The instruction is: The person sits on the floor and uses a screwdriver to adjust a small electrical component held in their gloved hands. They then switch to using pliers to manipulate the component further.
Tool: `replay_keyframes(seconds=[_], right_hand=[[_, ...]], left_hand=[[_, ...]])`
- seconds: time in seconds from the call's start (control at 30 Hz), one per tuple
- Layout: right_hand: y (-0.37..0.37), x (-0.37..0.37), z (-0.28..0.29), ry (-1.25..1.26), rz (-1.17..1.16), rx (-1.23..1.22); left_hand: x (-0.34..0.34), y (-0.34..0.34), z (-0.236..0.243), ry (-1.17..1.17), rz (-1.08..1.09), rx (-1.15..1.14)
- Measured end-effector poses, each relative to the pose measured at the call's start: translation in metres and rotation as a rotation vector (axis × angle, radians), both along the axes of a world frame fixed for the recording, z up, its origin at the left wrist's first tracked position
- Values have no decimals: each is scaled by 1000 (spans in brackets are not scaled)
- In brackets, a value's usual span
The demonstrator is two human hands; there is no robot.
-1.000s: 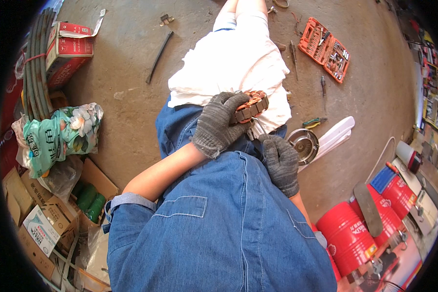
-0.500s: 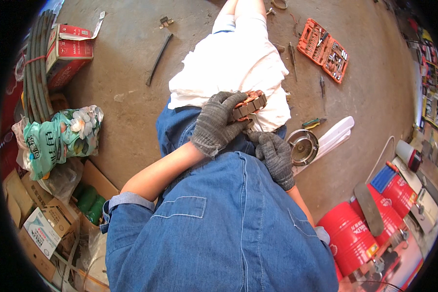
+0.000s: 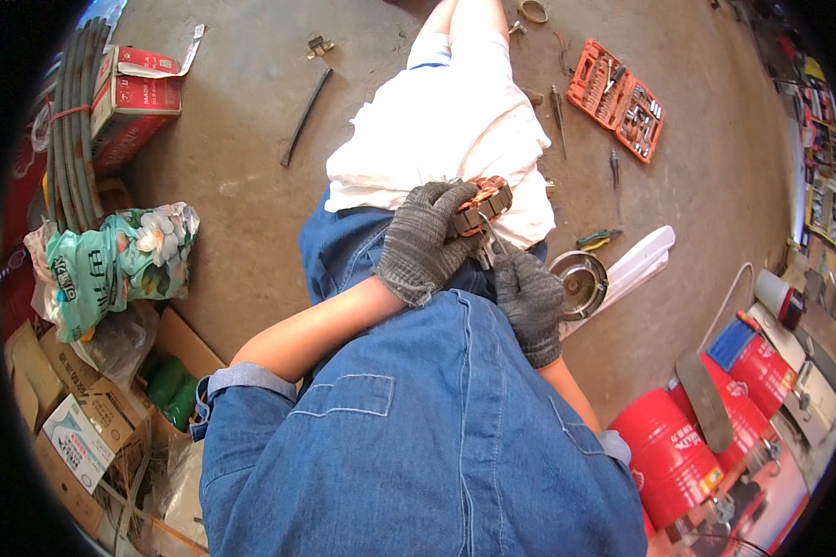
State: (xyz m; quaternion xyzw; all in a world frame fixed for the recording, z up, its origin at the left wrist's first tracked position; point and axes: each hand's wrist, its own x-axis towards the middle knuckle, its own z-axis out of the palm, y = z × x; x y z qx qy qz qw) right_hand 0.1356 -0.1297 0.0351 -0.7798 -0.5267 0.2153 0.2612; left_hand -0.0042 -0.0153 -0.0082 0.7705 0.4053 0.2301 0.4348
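Observation:
A motor stator [image 3: 483, 206], a dark metal ring with copper windings, is in my left hand [image 3: 427, 237]. That hand wears a dark grey knit glove, and its fingers close around the ring's left side. Just below and to the right, my gloved right hand [image 3: 531, 302] is closed on a thin metal tool [image 3: 494, 234]. The tool's shaft reaches up to the stator's lower edge; its handle is hidden in the fingers, so its exact kind does not show. Under the stator lies a white cloth [image 3: 441, 139] spread over my lap.
Right of my lap, a round metal housing [image 3: 581, 283] sits by a white strip [image 3: 636, 269], with pliers [image 3: 599, 239] beyond. An orange socket set case [image 3: 613, 100] lies open farther off. Red drums [image 3: 664, 455] stand at right; boxes [image 3: 135, 107] and a green bag [image 3: 88, 278] at left.
My right hand has turned more upright, and more of the thin tool's shaft shows against the stator. My left hand and the stator have shifted slightly right.

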Motion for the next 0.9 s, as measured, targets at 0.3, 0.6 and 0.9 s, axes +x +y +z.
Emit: replay_keyframes(seconds=[0.3,0.6,0.9], right_hand=[[-6,-1,-12,733,-192,-146],[-12,17,4,1151,-133,-281],[3,9,23,283,21,-74]], left_hand=[[3,1,2,35,0,0],[-4,2,0,-4,-10,28],[-2,2,-1,12,-40,4]])
